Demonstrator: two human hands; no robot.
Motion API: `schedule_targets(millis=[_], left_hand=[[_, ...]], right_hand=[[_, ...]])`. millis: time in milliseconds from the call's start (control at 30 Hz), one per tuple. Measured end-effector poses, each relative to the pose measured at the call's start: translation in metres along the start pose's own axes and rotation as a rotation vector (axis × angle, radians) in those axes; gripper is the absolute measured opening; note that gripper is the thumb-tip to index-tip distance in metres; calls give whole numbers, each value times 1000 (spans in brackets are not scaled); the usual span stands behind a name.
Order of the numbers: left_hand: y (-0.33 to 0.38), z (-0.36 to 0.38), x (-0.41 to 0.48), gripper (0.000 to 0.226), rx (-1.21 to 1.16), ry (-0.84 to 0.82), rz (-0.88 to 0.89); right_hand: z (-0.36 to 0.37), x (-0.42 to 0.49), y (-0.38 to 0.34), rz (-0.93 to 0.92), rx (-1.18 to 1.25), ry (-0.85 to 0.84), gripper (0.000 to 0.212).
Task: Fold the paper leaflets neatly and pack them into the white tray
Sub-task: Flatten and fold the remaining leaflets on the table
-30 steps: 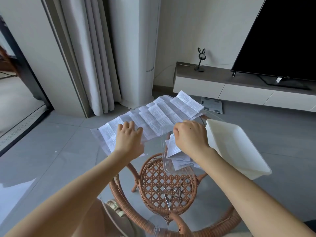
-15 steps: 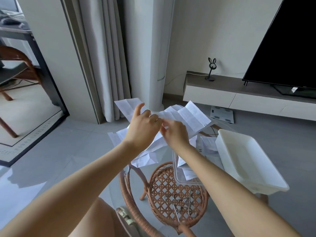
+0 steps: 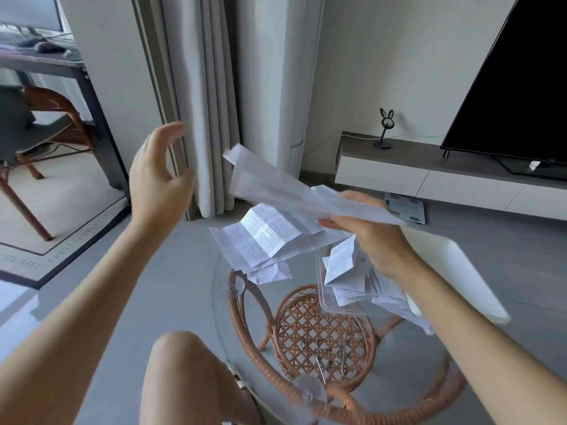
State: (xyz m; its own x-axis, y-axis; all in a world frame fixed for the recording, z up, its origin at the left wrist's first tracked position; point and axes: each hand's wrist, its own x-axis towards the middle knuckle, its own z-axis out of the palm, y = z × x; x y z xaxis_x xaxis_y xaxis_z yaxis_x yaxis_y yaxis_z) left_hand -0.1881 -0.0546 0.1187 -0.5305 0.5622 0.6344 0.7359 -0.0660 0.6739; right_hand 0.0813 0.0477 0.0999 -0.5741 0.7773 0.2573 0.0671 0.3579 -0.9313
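Note:
My right hand point(image 3: 372, 237) grips a long, partly folded paper leaflet point(image 3: 276, 187) and holds it in the air over the table, its free end pointing up and left. My left hand point(image 3: 156, 176) is raised at the left with fingers spread, holding nothing. Another open leaflet point(image 3: 264, 237) lies creased on the round glass table point(image 3: 224, 302). A clear tray point(image 3: 325, 299) under my right wrist holds several small folded leaflets point(image 3: 339, 265). The white tray point(image 3: 466, 280) stands to the right, mostly hidden by my right forearm.
The glass top rests on a rattan frame point(image 3: 322, 329). My bare knee point(image 3: 181, 357) is at the table's near edge. Curtains point(image 3: 208, 102) hang behind, a TV point(image 3: 515, 75) on a low cabinet stands at the right, a chair point(image 3: 40, 124) at the left.
The leaflet that both hands held together is now in my right hand alone and lifted. My left hand let go and swung up and left. The camera view tilted upward.

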Motion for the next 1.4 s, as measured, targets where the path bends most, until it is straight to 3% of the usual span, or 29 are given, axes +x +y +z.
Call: schedule_targets(millis=[33,100,233,300,400,433,500,567,600,633,667,700,833,933,1000,1100,1167,1233,1300,1400], left_hand=[[-7,-5,-7,58,-78,-64,-85],[-15,-8,-28,44,-71,-217,-135],[-12,-2,-92,28,-16,-489,-66],[-14,7,-122,29,32,-665,-69],[-30,21,-167,54,275,-1010,35],[-36,25,-181,72,316,-1107,105],[-46,32,-205,95,360,-1201,228],[-46,39,-219,88,370,-1174,313],[-44,43,-225,80,362,-1149,361],[-39,45,-228,75,342,-1112,422],[-35,49,-231,72,308,-1085,465],[-31,51,-233,69,259,-1074,474],[-27,54,-230,36,108,-1127,377],[-34,43,-222,23,11,-1098,152],[-38,34,-215,14,-146,-1020,-87],[-36,30,-206,26,-513,-887,-466],[-38,35,-200,30,-607,-787,-602],[-37,40,-191,51,-544,-728,-673],[-35,44,-183,59,-243,-758,-558],[-33,52,-173,20,257,-759,-301]], right_hand=[[-7,-17,1,40,69,-51,9],[-16,-50,3,123,134,-115,23],[-21,-116,21,164,-88,-251,14],[-25,-140,36,248,-213,-311,8],[-25,-168,42,316,-54,-288,7],[-27,-178,43,372,-30,-244,19],[-35,-182,63,470,-69,-191,72],[-49,-196,90,551,-142,-205,107],[-55,-204,97,564,-207,-245,109],[-54,-206,92,553,-244,-203,83],[-51,-204,90,496,-292,-72,42],[-44,-201,81,426,-318,-6,22],[-21,-174,73,333,-340,19,21],[-4,-148,90,386,-410,-12,44],[6,-133,96,385,-446,-68,44],[20,-114,104,408,-513,-116,44],[28,-105,107,405,-576,-135,45],[34,-99,109,394,-660,-154,46],[39,-93,108,406,-742,-174,46],[47,-87,104,399,-825,-185,44]])
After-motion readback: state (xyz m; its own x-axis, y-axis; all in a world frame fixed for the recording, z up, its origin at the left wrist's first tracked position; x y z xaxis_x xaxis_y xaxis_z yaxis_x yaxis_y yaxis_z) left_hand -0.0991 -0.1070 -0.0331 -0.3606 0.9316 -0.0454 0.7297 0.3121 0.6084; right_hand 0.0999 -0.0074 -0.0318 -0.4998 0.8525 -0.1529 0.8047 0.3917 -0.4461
